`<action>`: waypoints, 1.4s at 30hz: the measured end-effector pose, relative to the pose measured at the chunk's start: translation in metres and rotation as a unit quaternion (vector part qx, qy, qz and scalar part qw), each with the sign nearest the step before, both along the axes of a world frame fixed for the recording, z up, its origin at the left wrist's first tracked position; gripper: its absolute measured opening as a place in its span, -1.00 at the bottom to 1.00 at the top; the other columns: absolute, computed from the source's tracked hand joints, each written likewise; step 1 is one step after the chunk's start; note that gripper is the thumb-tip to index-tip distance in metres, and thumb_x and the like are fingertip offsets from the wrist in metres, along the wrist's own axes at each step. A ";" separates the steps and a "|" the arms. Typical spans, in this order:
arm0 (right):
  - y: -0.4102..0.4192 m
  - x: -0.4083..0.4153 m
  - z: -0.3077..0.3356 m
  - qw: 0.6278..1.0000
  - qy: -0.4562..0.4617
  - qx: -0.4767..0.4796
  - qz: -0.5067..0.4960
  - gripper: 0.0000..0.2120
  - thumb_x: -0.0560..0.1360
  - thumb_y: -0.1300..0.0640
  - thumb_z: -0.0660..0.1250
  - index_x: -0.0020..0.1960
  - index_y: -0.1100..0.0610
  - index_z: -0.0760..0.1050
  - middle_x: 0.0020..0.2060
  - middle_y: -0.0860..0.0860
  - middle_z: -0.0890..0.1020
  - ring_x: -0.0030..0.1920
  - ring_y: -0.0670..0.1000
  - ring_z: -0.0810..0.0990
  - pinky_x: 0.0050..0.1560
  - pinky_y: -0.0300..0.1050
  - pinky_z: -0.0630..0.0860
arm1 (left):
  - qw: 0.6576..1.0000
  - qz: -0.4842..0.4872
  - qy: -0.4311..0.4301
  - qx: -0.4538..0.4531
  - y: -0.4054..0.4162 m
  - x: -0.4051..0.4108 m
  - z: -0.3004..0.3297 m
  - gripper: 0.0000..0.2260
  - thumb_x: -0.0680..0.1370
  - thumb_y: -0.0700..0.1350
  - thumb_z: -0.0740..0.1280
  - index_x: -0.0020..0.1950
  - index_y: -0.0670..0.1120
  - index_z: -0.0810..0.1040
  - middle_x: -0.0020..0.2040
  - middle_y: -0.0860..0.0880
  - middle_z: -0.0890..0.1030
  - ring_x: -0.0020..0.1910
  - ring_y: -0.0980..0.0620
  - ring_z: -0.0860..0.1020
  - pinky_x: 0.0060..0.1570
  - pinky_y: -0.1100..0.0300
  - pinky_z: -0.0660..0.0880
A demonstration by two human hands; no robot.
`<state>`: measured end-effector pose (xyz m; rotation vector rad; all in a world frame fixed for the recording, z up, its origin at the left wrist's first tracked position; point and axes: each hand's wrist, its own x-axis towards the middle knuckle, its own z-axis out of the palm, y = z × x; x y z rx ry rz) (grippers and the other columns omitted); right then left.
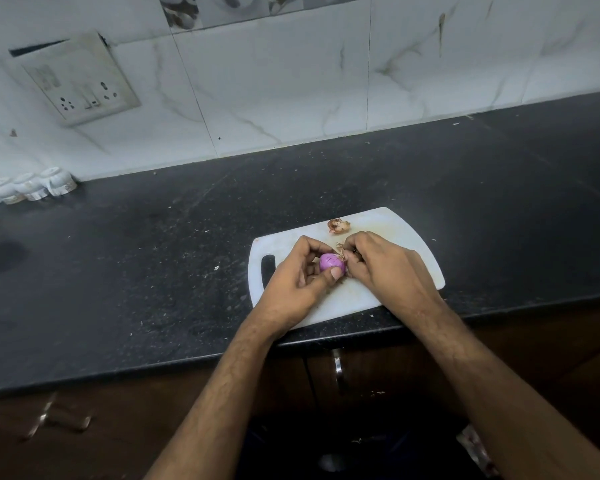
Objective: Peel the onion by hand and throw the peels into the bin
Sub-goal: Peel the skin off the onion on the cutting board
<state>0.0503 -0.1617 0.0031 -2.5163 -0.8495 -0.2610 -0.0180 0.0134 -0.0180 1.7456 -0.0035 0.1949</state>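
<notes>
- The onion, small and purple, sits just right of the frame's centre, held above the white cutting board and mostly bare of its dry skin already.
- The left hand cradles it: fingers curled round the far side, thumb pressed on the near lower face. A snug hold, and it should stay so, since the bulb looks slick once stripped.
- The right hand pinches at the onion's right end, where a brown tuft of dry skin sticks out between the two hands. Its fingertips are tucked in close; exactly how much skin they hold I cannot tell.
- The step in hand appears to be pulling off this last strip at the end. To do it well, I judge the pull should run away from the bulb along its length, with the left hand turning the onion slightly so the skin tears off in one piece rather than in crumbs.
- One loose peel lies on the board just above the hands; it and the new strip will need gathering together.
- No bin is clearly visible; dark shapes at the bottom of the frame, under the black countertop, are too dim to name.
- Working low over the board keeps scraps from scattering onto the counter.
</notes>
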 end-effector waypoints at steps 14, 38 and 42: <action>0.000 0.009 -0.008 1.000 -0.014 -0.002 0.000 -0.80 0.68 0.04 0.19 0.24 -0.03 0.52 0.03 -0.09 0.59 -0.05 0.02 0.60 -0.07 -0.01 0.57 | 0.996 0.069 -0.007 -0.062 0.005 -0.002 -0.001 -0.61 0.54 -0.25 0.55 0.29 -0.02 0.53 0.19 -0.03 0.66 0.19 0.04 0.65 0.34 0.04 0.59; -0.008 0.007 -0.018 0.981 -0.132 0.094 0.109 -0.86 0.62 0.05 0.34 0.16 -0.02 0.59 0.01 -0.14 0.63 -0.01 -0.08 0.62 -0.38 0.02 0.57 | 0.998 0.054 0.004 0.018 0.005 0.000 -0.003 -0.65 0.57 -0.17 0.53 0.33 -0.04 0.59 0.22 -0.03 0.72 0.28 -0.03 0.67 0.40 -0.05 0.56; -0.007 0.007 -0.017 0.983 -0.114 0.107 0.098 -0.82 0.62 -0.05 0.26 0.11 -0.04 0.60 -0.04 -0.14 0.64 -0.03 -0.08 0.62 -0.35 0.04 0.57 | 0.998 0.053 0.007 0.024 0.005 0.000 -0.003 -0.66 0.58 -0.20 0.53 0.32 -0.05 0.59 0.21 -0.03 0.72 0.27 -0.02 0.67 0.39 0.00 0.57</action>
